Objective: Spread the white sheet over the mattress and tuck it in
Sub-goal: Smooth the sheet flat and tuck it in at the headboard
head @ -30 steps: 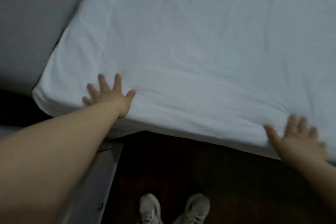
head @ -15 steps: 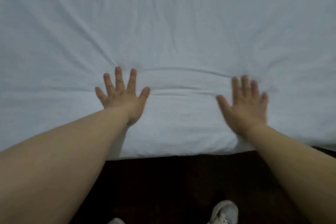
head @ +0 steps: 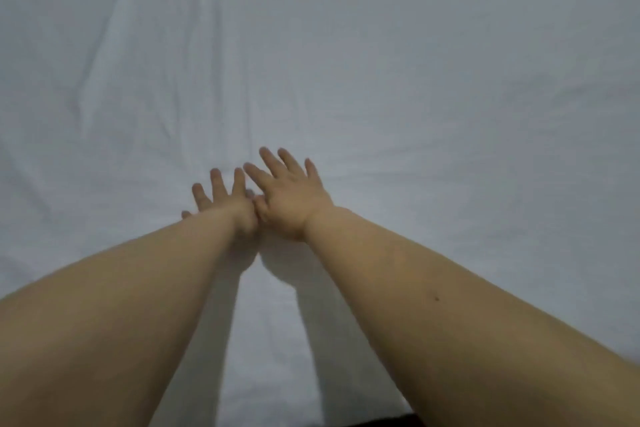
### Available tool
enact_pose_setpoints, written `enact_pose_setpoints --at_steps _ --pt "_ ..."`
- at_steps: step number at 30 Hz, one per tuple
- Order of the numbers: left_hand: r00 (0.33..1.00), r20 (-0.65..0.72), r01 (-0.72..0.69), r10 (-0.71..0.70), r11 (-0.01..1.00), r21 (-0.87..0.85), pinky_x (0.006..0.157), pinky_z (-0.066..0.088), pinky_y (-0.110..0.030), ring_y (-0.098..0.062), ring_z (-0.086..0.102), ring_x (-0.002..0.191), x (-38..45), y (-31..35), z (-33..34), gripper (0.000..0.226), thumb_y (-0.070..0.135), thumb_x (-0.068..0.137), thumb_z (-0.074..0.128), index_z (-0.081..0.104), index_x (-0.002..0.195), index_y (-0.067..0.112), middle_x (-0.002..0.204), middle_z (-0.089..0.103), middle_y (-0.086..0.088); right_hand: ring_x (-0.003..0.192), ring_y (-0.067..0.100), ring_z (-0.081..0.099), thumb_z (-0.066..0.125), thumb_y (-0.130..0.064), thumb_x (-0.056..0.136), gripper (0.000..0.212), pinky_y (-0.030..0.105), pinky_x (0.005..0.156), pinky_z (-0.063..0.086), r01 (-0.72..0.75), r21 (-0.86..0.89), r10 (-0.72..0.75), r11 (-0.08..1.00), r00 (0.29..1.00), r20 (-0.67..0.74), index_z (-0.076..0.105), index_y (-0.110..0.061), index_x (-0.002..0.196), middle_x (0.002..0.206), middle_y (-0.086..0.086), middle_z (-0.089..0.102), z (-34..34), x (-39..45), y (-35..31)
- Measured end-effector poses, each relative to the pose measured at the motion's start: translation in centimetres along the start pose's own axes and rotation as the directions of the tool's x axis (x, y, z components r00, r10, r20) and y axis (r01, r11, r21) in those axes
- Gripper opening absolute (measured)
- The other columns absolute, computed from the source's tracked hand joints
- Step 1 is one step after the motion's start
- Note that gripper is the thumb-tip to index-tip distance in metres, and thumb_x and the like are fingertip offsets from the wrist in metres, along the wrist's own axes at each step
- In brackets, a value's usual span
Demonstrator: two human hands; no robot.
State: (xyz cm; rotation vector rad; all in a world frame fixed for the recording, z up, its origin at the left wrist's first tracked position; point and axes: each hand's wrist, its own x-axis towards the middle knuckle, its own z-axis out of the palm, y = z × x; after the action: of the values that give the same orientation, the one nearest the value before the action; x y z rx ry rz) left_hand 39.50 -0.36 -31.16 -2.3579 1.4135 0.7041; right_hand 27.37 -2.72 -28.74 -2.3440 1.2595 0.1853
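Nearest, we reach both bare forearms out over the bed. Further on, our left hand (head: 221, 199) and right hand (head: 289, 196) lie side by side, touching at the thumbs, fingers straight and spread flat on the white sheet (head: 433, 87), grasping nothing. Beyond them the sheet covers the whole view, with soft creases at far left.
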Motion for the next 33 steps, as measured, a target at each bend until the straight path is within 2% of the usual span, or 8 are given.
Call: enact_pose_setpoints --at_steps 4,8,10,16,20,24,27,33 --pt "0.999 0.011 0.034 -0.034 0.999 0.004 0.113 -0.004 -0.06 -0.031 -0.024 0.144 -0.3 -0.7 2.4 0.067 0.062 0.094 0.01 -0.024 0.145 0.037 0.154 -0.033 0.001 0.149 0.024 -0.002 0.013 -0.071 0.086 0.077 0.048 0.118 0.0 -0.343 -0.133 0.322 0.93 0.933 -0.161 0.005 -0.031 0.152 0.162 -0.003 -0.002 4.1 -4.6 11.8" --pt "1.0 0.003 -0.018 0.018 0.998 0.057 0.113 0.023 -0.048 -0.033 0.03 0.136 -0.8 -0.2 -2.9 0.054 0.05 0.095 0.031 0.029 0.143 0.024 0.149 0.027 -0.012 0.145 0.04 0.011 0.0 -0.092 0.065 0.113 0.059 0.115 0.013 -0.907 0.064 0.905 0.416 0.406 -0.127 0.008 -0.021 0.152 0.16 0.011 0.005 -2.9 -11.7 23.7" --pt "0.989 -0.13 -0.06 0.064 0.997 0.038 0.1 0.037 -0.039 -0.029 0.051 0.113 1.0 -0.1 -6.2 0.039 0.039 0.096 0.037 0.047 0.126 0.016 0.125 0.047 -0.01 0.142 0.045 0.017 0.018 -0.084 0.076 0.102 0.06 0.113 0.018 -0.93 0.158 0.943 0.331 0.32 -0.096 0.012 -0.013 0.15 0.157 0.02 0.011 -7.4 -8.2 23.6" --pt "0.912 -0.386 0.076 -0.137 0.983 -0.169 0.119 0.009 -0.045 -0.029 0.006 0.147 10.9 -1.7 -12.2 0.061 0.038 0.098 0.037 0.014 0.151 0.019 0.16 0.003 -0.007 0.149 0.028 -0.001 0.024 -0.054 0.096 0.063 0.048 0.12 0.003 -0.159 -0.008 0.157 0.987 0.981 -0.11 0.019 -0.024 0.151 0.161 0.008 0.003 -8.1 16.4 3.9" --pt "0.921 -0.342 0.173 -0.186 0.983 -0.067 0.117 -0.004 -0.056 -0.026 -0.017 0.147 15.5 -4.4 -7.1 0.069 0.054 0.096 0.019 -0.014 0.151 0.029 0.159 -0.02 0.004 0.148 0.022 -0.012 0.021 -0.056 0.096 0.063 0.051 0.117 -0.011 0.216 -0.107 -0.217 0.971 0.976 0.001 0.009 -0.031 0.153 0.162 -0.003 -0.005 -3.9 21.8 -1.4" --pt "0.919 -0.342 0.148 -0.197 0.975 -0.163 0.114 -0.012 -0.054 -0.02 -0.018 0.146 15.9 -4.9 -5.4 0.071 0.066 0.09 0.005 -0.01 0.151 0.032 0.159 -0.016 0.008 0.149 0.027 0.0 0.014 -0.076 0.085 0.082 0.051 0.117 0.0 -0.332 -0.175 0.277 0.927 0.92 -0.278 0.006 -0.03 0.152 0.162 -0.001 0.001 -5.0 18.9 15.9" --pt "0.936 -0.314 0.1 -0.159 0.976 -0.194 0.118 -0.007 -0.051 -0.021 -0.01 0.148 14.9 -5.0 -7.8 0.068 0.062 0.092 0.009 -0.001 0.152 0.031 0.161 -0.008 0.006 0.146 0.04 0.004 -0.009 -0.098 0.05 0.128 0.055 0.118 0.007 -0.818 0.038 0.799 0.573 0.548 -0.247 0.007 -0.023 0.153 0.161 0.01 0.003 -12.4 15.9 26.2" --pt "0.76 -0.534 0.179 -0.37 0.909 -0.376 0.119 0.005 -0.043 -0.025 0.012 0.146 18.8 -11.5 -13.7 0.056 0.042 0.099 0.028 0.023 0.15 0.02 0.159 0.011 -0.007 0.139 0.043 0.02 0.037 -0.056 0.088 0.07 0.056 0.112 0.027 -0.553 -0.094 0.5 0.828 0.804 -0.323 0.031 -0.018 0.146 0.152 0.021 0.019 -13.2 25.1 12.9"
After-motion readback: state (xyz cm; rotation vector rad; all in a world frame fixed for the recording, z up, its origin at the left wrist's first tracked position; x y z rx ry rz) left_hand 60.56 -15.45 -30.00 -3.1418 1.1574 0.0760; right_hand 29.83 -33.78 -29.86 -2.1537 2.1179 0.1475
